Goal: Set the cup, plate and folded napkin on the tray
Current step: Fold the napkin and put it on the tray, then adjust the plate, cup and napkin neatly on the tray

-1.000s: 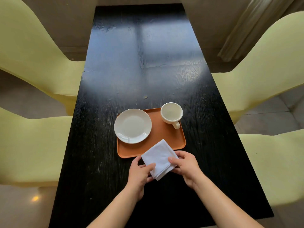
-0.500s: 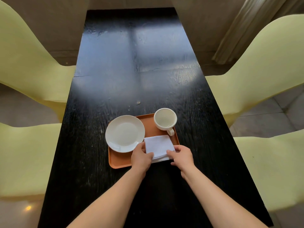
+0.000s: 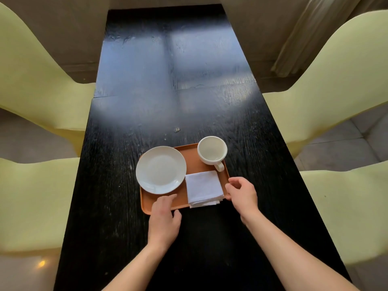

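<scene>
Plate (image 3: 161, 170), cup (image 3: 212, 150) and napkin (image 3: 203, 188) sit on the tray (image 3: 192, 161), lower centre of frame; napkin overhangs its near edge; left hand (image 3: 164, 215) and right hand (image 3: 242, 193) hover empty, fingers loosely apart; placing looks finished; next, nudge napkin inward.

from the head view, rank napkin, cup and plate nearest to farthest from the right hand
1. napkin, just left of the right hand, on the tray's near right corner.
2. cup, beyond the hand, far right corner.
3. plate, across the tray on its left side.
</scene>
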Demonstrator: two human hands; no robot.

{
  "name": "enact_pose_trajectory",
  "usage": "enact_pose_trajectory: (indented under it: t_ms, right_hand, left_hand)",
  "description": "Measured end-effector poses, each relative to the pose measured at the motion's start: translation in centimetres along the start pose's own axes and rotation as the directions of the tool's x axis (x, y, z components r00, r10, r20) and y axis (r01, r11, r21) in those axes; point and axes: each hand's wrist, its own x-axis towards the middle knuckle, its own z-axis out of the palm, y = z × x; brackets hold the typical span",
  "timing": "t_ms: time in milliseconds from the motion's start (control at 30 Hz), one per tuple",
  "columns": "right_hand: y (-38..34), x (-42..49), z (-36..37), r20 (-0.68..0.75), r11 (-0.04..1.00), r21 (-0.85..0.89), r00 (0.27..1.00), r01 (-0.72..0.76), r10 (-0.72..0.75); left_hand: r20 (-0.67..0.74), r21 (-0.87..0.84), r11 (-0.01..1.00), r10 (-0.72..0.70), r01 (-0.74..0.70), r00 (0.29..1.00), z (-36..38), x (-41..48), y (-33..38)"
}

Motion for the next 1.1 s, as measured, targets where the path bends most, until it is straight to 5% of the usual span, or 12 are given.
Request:
enact_pose_trajectory:
  t_ms: [100,267,500,1100]
  right_hand:
    - [-1.8,1.1,0.4,-0.027,0.998,-0.021,0.998,0.053,-0.054]
    - [-4.3,2.8,1.4,-0.021,0.975,-0.141,0.984,0.17,-0.175]
    - [-5.5,4.0,2.5,-0.048,0.941,-0.295,0.981,0.166,-0.189]
    - [-6.3,3.5,3.5,-0.107,0.935,-0.311,0.971,0.17,-0.212]
  left_hand:
    - [-0.102,0.106,0.994,-0.004,0.015,0.995,-1.2,0.3,-1.9]
    - [-0.101,0.09,0.964,-0.24,0.249,0.965,-2.0,1.9,-2.6]
    - [-0.09,-0.006,0.955,-0.296,0.296,0.951,-1.9,3.1,-2.5]
    - [-0.077,-0.038,0.949,-0.315,0.313,0.946,-1.8,3.3,-2.9]
